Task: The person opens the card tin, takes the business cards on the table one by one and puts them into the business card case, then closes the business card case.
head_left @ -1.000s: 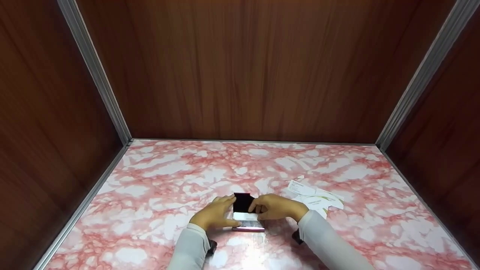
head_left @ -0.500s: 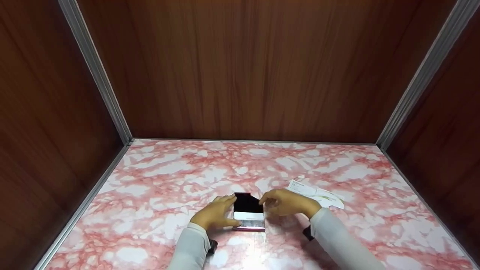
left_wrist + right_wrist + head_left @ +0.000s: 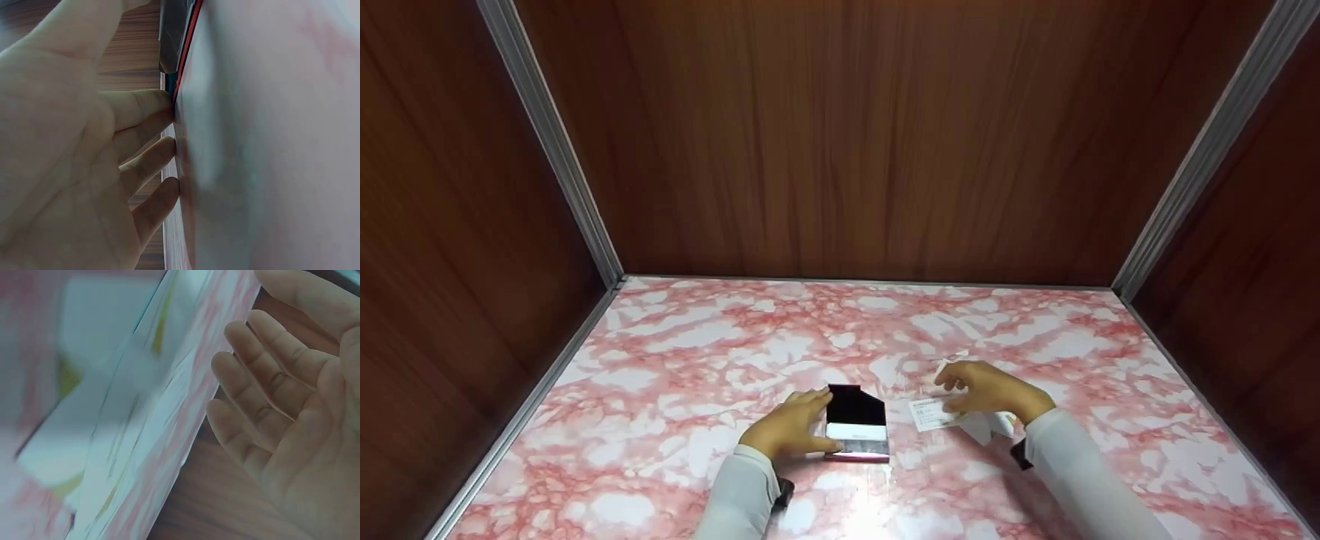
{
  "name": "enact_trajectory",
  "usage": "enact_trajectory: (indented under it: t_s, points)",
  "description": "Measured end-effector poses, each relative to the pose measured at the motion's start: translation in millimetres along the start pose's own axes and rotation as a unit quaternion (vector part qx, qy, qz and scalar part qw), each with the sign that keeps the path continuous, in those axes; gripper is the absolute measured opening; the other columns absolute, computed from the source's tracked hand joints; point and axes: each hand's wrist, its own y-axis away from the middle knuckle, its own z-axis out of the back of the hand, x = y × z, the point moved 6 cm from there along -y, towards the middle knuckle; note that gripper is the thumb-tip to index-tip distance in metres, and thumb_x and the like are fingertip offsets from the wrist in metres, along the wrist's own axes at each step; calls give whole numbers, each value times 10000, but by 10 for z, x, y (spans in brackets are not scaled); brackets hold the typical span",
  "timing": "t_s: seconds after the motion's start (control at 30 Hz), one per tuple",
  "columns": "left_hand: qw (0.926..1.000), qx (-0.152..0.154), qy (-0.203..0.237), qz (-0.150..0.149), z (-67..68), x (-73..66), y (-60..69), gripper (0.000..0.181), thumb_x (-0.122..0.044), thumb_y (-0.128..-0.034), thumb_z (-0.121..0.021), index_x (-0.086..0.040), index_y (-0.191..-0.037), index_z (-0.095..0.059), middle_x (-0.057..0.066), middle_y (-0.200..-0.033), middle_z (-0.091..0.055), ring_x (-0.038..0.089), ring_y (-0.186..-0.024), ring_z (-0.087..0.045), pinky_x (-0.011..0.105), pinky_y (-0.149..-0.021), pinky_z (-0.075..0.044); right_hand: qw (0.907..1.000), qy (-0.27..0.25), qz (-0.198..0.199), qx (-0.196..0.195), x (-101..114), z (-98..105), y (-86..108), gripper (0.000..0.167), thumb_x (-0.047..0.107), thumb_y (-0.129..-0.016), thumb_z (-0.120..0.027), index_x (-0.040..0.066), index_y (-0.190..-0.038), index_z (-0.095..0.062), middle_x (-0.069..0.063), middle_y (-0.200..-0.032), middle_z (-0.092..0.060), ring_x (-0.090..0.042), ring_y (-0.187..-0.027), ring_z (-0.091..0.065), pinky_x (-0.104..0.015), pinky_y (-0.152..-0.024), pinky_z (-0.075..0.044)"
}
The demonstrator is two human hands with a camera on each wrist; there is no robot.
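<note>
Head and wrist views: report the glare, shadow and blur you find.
Head: strong glare on the table near the case, soft shadow by the right sleeve; left wrist: table washed out and blurred, left hand clearer; right wrist: cards hazy, right hand clearer.

High head view, close wrist views

A person's left hand (image 3: 73, 152) fills the left side, palm showing, fingers reaching right, their tips at a pale pink-and-white tabletop (image 3: 287, 152) (much of it blurred). The uppermost fingertip touches the end of a dark, red-edged object (image 3: 174, 31); wood-grain panelling (image 3: 132, 53) shows behind.
</note>
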Motion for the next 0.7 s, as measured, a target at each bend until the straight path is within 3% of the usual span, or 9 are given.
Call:
enact_trajectory:
  t_s: [0.33,0.7]
  points:
    - [10000,-37,-7,-19,7,-3,-6,922,-532,-859,-741,-61,-1555,-360,71,-1617,-312,319,-1471,-267,501,-1173,-273,9988,-3,-496,-13,-207,-17,41,437,171,-775,-872,55,-1151,-684,-96,-1125,-657,-269,-1010,-597,-512,-875,-507]
    - [10000,-55,21,-59,6,-9,2,923,-522,-853,-751,-48,-1547,-370,84,-1612,-322,332,-1466,-274,507,-1170,-276,9945,615,-785,314,-198,-76,-30,445,196,-709,-921,170,-1084,-683,-28,-1134,-622,-258,-1053,-530,-489,-887,-488]
